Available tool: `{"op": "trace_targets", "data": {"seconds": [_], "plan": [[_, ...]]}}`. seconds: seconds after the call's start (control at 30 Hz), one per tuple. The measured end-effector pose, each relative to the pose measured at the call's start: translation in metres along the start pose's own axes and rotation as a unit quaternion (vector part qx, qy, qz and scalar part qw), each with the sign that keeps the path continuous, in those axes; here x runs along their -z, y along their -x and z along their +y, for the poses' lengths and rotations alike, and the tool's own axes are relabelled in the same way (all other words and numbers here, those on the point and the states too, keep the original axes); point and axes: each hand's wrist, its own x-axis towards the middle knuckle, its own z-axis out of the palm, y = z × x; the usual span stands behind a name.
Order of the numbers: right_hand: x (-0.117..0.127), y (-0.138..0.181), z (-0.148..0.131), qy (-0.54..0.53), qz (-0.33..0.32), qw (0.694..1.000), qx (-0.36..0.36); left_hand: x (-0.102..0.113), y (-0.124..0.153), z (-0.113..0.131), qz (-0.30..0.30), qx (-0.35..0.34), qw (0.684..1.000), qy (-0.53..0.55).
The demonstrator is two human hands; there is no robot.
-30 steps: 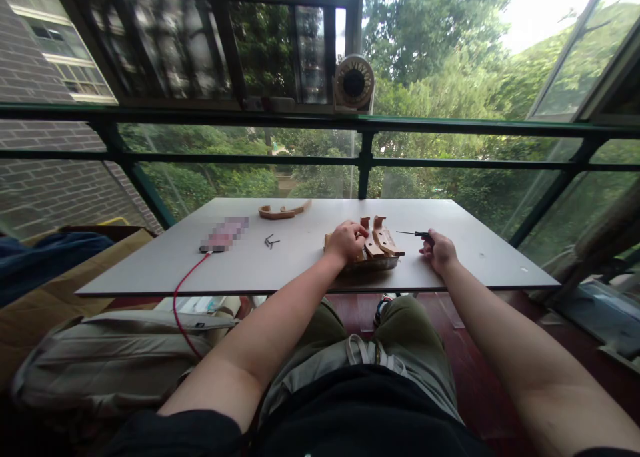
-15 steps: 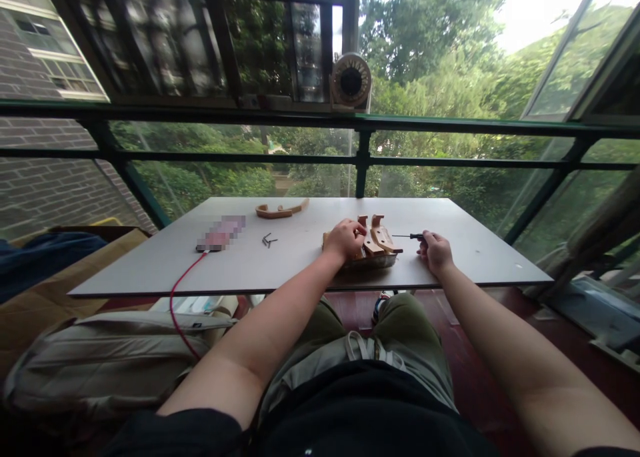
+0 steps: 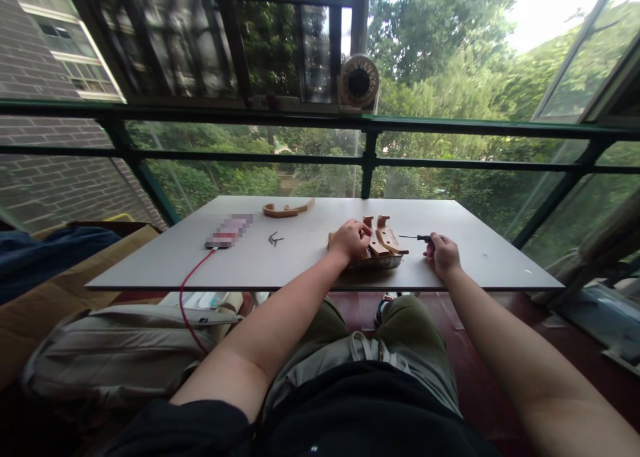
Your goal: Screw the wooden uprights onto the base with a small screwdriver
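Plainly, a thin-shafted screwdriver (image 3: pixel 425 238) is gripped by the right hand (image 3: pixel 444 253), right of the centre of the frame; its dark handle is enclosed by curled fingers, and its shaft is pointed leftward. The left hand (image 3: pixel 351 240) is held half curled, palm down, over the left part of a shallow container (image 3: pixel 383 263), with its fingertips brought against or just beside the nearer of the wooden pieces (image 3: pixel 391 240); whether anything is pinched there cannot be told. These pieces, hooked at their far ends and marked with dark holes, are laid side by side across the container, at the centre right of the frame, and the screwdriver's tip is seen just to their right, apart from them.

On the pale table (image 3: pixel 480 253), a curved wooden part (image 3: pixel 287 211) is seen near the far edge, and some small dark rods (image 3: pixel 275 239) are scattered below it in the frame. Farther left, a device (image 3: pixel 227 233) is joined to a red cable (image 3: pixel 186 303), which is draped over the near edge toward a grey bag (image 3: pixel 115 357) at the lower left.

The container's left part is covered by the left hand, its contents are hard to make out, and the device is blurred by pixelation.
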Motion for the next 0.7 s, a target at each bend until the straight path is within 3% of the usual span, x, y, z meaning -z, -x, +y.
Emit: {"op": "trace_targets", "data": {"seconds": [0.17, 0.3, 0.53, 0.63, 0.7], "plan": [[-0.002, -0.001, -0.001, -0.022, 0.007, 1.0, 0.003, 0.014, -0.007, -0.011, 0.0, -0.008, 0.994, 0.106], [0.001, -0.006, 0.004, -0.032, 0.007, 0.999, 0.004, 0.049, -0.018, -0.045, 0.017, 0.0, 0.982, 0.189], [0.007, -0.014, 0.01, -0.034, 0.014, 0.999, -0.003, 0.14, -0.018, -0.149, 0.004, 0.132, 0.99, 0.046], [0.006, -0.014, 0.011, -0.037, 0.011, 0.999, 0.006, 0.163, -0.002, -0.183, -0.044, 0.205, 0.973, -0.101], [0.004, -0.013, 0.011, -0.036, 0.013, 0.999, 0.009, 0.167, 0.009, -0.195, -0.06, 0.213, 0.96, -0.173]]}}
